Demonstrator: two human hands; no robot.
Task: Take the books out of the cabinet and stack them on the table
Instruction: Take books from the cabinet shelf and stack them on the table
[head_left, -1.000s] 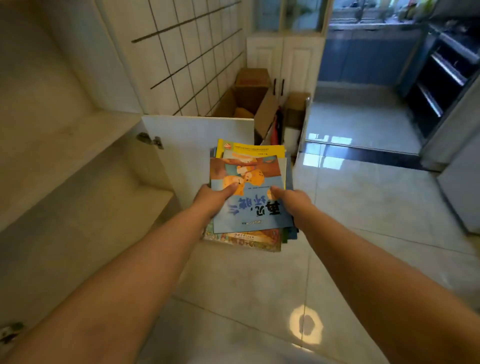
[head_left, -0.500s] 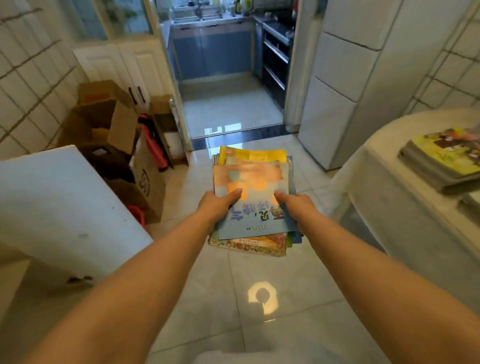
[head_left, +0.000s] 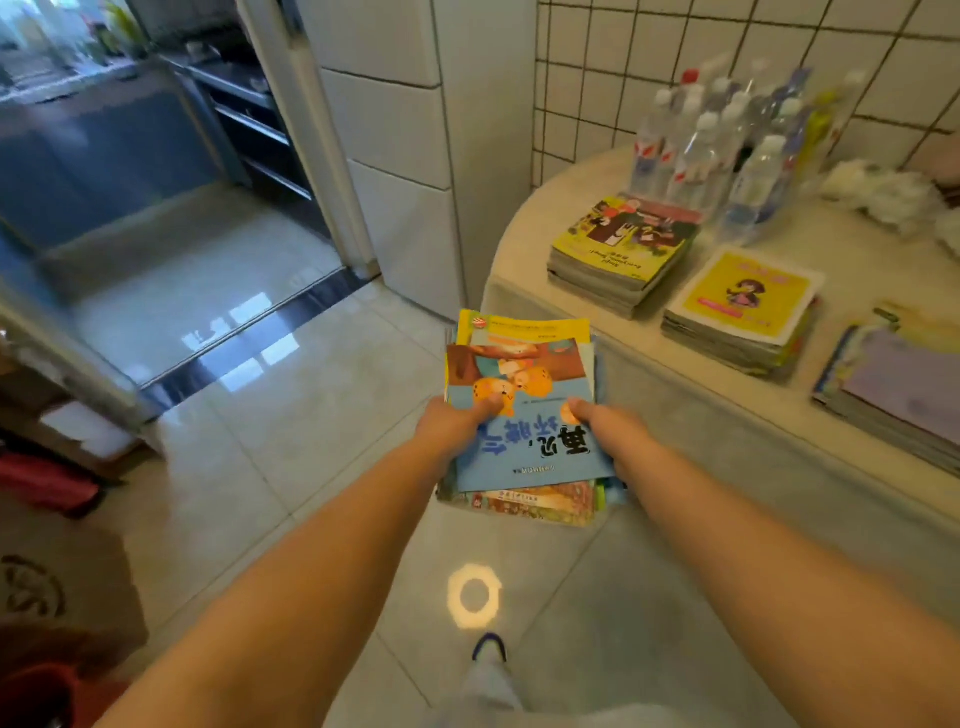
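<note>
On table, three book stacks, fourth held

One head-worn wide-angle view looks forward and steeply down — the floor fills the lower frame, close below. It faces a kitchen doorway at upper left, with the bench near at right.
</note>
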